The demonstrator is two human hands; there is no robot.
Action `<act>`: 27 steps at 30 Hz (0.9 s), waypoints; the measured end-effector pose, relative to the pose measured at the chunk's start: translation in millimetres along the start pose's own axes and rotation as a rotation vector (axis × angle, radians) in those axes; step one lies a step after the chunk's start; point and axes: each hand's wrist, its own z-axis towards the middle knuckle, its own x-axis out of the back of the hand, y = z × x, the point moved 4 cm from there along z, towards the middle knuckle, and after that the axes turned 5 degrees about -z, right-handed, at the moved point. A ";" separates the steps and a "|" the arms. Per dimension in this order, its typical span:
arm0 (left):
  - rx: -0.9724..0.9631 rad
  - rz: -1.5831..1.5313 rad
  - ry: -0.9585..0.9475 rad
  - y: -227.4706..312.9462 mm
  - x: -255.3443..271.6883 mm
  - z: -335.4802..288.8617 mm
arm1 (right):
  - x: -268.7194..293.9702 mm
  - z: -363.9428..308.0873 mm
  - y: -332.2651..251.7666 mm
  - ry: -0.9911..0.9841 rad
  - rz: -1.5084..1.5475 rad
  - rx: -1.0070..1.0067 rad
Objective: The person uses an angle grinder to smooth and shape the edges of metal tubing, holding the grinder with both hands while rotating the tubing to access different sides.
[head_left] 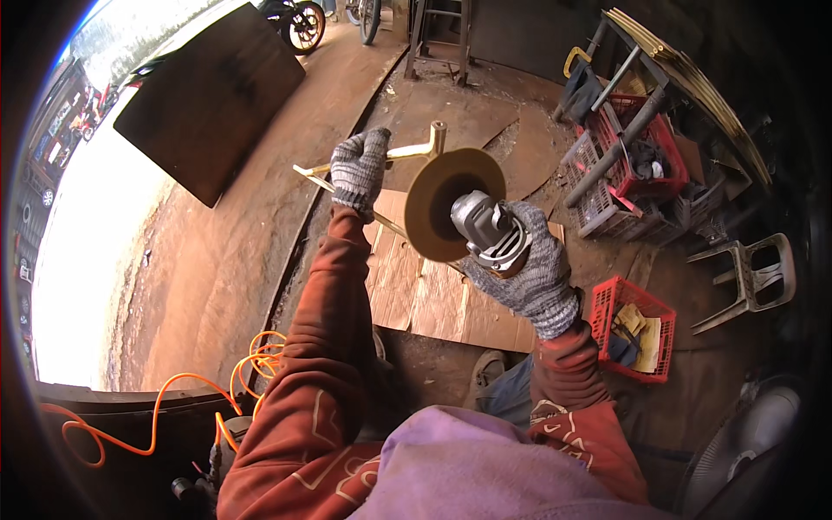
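While the gloved left hand (360, 169) holds the metal frame (411, 152) near 12 o'clock, the gloved right hand (542, 269) supports the grinder (489, 229) near 2.
Left fingers curled closed round a bar; right fingers wrapped about the grinder body, undersides hidden. Frame probably stiff, smooth, best gripped along its bars; grinder likely heavy, best held by its body, clear of the possibly brittle disc (435, 192).

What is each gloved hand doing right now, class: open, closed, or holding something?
Left hand: closed, holding a brass-coloured metal frame.
Right hand: closed, holding an angle grinder with a large disc.
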 end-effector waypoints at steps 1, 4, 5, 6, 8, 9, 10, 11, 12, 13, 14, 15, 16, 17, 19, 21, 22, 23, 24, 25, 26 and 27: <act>-0.012 -0.028 0.030 -0.1 -1.1 0.8 | 0.5 1.4 -2.5 -0.005 0.001 0.006; -0.001 -0.011 -0.018 -0.7 -0.1 8.8 | -1.1 5.5 -11.5 -0.023 -0.045 0.043; 0.031 0.000 -0.029 -2.2 3.2 11.6 | -1.9 6.9 -14.4 0.000 -0.072 0.064; 0.029 -0.006 -0.027 -3.0 4.5 12.3 | -2.4 8.5 -16.9 0.024 -0.098 0.087; 0.020 -0.093 -0.032 0.2 1.2 9.7 | 1.4 11.1 -14.9 0.038 -0.082 0.103; 0.025 -0.112 -0.023 1.1 -3.2 8.0 | 3.7 11.7 -14.7 0.054 -0.062 0.121; 0.027 -0.112 -0.019 -0.1 -2.3 8.3 | 4.3 12.4 -17.2 0.050 -0.061 0.123; 0.016 -0.078 -0.034 -1.7 -2.8 9.8 | 4.9 13.0 -19.3 0.024 -0.078 0.087; 0.005 -0.043 -0.050 -3.1 -3.7 11.4 | 4.6 12.9 -20.0 -0.002 -0.096 0.051; -0.025 0.010 -0.063 -2.2 -5.5 13.2 | 4.0 12.0 -19.6 -0.004 -0.108 0.055; -0.023 0.010 -0.061 -3.2 -6.8 13.2 | 4.4 11.3 -19.2 -0.006 -0.108 0.055; -0.008 -0.020 -0.066 -4.7 -8.7 13.2 | 3.9 10.4 -19.6 -0.041 -0.115 0.077; 0.005 -0.052 -0.075 -5.3 -10.1 14.7 | 2.8 10.1 -21.9 -0.066 -0.110 0.080; 0.006 -0.053 -0.077 -6.3 -9.9 16.8 | 2.2 9.9 -24.0 -0.091 -0.105 0.082; 0.030 -0.008 -0.099 -8.0 -10.1 20.0 | 1.5 8.8 -20.9 -0.062 -0.082 0.093; 0.007 0.007 -0.092 -6.2 -13.7 19.0 | 0.5 6.1 -16.2 -0.031 -0.062 0.104; -0.016 0.026 -0.080 -5.4 -13.9 17.6 | 0.4 5.4 -14.1 0.010 -0.079 0.102; -0.017 0.022 -0.083 -5.2 -13.2 16.5 | 3.0 5.4 -16.4 0.031 -0.090 0.101; -0.014 0.061 -0.082 -4.9 -11.5 15.6 | 5.4 5.6 -19.3 0.053 -0.101 0.100; -0.009 0.101 -0.077 -6.8 -9.3 13.3 | 10.6 7.8 -30.9 0.037 -0.145 0.095; -0.010 0.095 -0.083 -0.9 -12.8 10.4 | 16.3 10.6 -39.0 0.024 -0.194 0.088; 0.005 0.061 -0.064 4.1 -15.3 6.5 | 18.7 11.2 -42.1 0.026 -0.215 0.089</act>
